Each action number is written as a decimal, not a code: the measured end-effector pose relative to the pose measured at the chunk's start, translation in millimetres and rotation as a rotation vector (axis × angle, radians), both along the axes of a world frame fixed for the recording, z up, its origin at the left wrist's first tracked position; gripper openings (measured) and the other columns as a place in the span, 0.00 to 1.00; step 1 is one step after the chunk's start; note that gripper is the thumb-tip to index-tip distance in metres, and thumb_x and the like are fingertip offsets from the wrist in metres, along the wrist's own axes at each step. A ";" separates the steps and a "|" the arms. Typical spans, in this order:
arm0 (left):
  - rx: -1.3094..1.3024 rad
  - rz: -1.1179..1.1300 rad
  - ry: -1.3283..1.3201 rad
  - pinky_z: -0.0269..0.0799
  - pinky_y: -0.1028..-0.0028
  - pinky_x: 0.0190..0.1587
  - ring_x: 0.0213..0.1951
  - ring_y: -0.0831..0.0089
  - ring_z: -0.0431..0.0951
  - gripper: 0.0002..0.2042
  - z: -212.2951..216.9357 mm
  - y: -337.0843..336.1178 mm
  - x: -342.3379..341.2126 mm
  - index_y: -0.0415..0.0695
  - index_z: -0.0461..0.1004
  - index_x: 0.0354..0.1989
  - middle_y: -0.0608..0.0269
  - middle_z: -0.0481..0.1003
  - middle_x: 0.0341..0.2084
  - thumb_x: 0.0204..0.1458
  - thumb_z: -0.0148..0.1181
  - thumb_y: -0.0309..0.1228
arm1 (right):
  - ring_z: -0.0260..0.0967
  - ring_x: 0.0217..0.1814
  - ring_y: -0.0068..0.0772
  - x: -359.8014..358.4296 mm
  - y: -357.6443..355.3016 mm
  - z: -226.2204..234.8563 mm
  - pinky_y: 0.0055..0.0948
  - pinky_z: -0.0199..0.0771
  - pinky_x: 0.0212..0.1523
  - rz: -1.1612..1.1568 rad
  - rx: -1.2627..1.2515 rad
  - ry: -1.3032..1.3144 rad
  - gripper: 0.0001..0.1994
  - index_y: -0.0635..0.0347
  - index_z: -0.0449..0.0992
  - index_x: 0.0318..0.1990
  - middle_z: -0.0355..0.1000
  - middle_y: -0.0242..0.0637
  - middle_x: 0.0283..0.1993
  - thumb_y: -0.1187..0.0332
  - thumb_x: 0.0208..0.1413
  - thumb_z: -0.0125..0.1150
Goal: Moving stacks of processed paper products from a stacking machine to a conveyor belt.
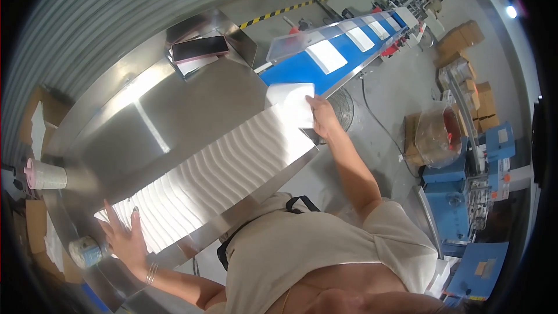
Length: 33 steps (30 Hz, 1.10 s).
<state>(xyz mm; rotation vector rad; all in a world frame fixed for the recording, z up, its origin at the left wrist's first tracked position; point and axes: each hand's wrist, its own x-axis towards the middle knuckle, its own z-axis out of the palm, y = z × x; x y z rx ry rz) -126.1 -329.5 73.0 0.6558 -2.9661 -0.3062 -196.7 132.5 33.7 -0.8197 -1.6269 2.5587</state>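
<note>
A long row of white flat packets (203,178) lies overlapped along the near side of the steel table (110,145). Fingers spread, my left hand (127,238) rests against the row's left end. At the row's other end, near the conveyor, my right hand (323,118) pinches the edge of one white packet (301,103). That packet is slightly blurred and reaches over the right end of the row. Whether it is one piece or several together, I cannot tell.
Spaced white packets (326,56) lie on the blue conveyor belt (293,71), which runs away to the upper right under a clear cover. A phone (200,49) sits at the table's back. At left stand a pink-lidded cup (46,174) and a jar (86,252).
</note>
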 end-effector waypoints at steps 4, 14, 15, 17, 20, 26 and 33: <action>-0.008 0.000 -0.031 0.41 0.49 0.55 0.59 0.53 0.49 0.31 -1.7 8.9 -4.3 0.67 0.48 0.59 0.48 0.47 0.58 0.44 0.47 0.55 | 0.65 0.43 0.31 8.5 -26.8 9.8 0.26 0.66 0.44 0.146 0.507 -0.043 0.26 0.72 0.54 0.54 0.64 0.43 0.47 0.60 0.55 0.46; -0.001 0.011 -0.033 0.41 0.49 0.55 0.59 0.53 0.49 0.32 1.8 11.8 0.6 0.66 0.48 0.59 0.46 0.47 0.58 0.44 0.47 0.55 | 0.65 0.32 0.24 9.7 -36.9 36.3 0.22 0.66 0.35 0.437 0.752 0.106 0.15 0.71 0.66 0.43 0.68 0.36 0.35 0.66 0.53 0.47; -0.005 0.014 -0.036 0.41 0.49 0.55 0.59 0.53 0.49 0.32 2.0 12.2 2.0 0.65 0.48 0.59 0.46 0.46 0.58 0.44 0.47 0.55 | 0.66 0.32 0.24 8.1 -36.2 37.7 0.23 0.67 0.34 0.339 0.641 -0.028 0.14 0.71 0.66 0.42 0.68 0.37 0.35 0.68 0.53 0.46; -0.004 0.013 -0.034 0.41 0.49 0.55 0.59 0.53 0.49 0.32 4.7 17.8 0.6 0.65 0.48 0.59 0.46 0.46 0.58 0.44 0.47 0.55 | 0.68 0.37 0.29 -2.2 0.7 -1.1 0.24 0.73 0.33 0.086 0.136 -0.031 0.18 0.71 0.59 0.48 0.65 0.43 0.41 0.66 0.54 0.45; 0.014 -0.018 -0.031 0.40 0.49 0.55 0.59 0.53 0.49 0.32 -1.2 25.4 -7.0 0.65 0.48 0.59 0.47 0.46 0.58 0.44 0.47 0.55 | 0.65 0.44 0.32 6.5 -12.2 4.3 0.26 0.72 0.41 -0.108 0.124 -0.044 0.25 0.71 0.51 0.54 0.64 0.46 0.44 0.62 0.55 0.45; -0.016 0.011 -0.039 0.46 0.50 0.54 0.57 0.49 0.51 0.33 0.6 24.6 -1.5 0.63 0.48 0.59 0.45 0.46 0.58 0.43 0.49 0.54 | 0.58 0.48 0.25 7.1 -39.7 37.9 0.23 0.58 0.48 0.577 0.721 -0.131 0.23 0.74 0.60 0.51 0.66 0.40 0.46 0.63 0.53 0.49; -0.021 -0.013 -0.043 0.45 0.49 0.54 0.57 0.49 0.52 0.33 -2.7 25.6 0.2 0.63 0.48 0.59 0.44 0.46 0.58 0.43 0.48 0.55 | 0.62 0.48 0.30 4.2 -23.7 29.3 0.26 0.63 0.47 0.365 0.499 -0.099 0.21 0.71 0.58 0.53 0.65 0.43 0.46 0.68 0.53 0.46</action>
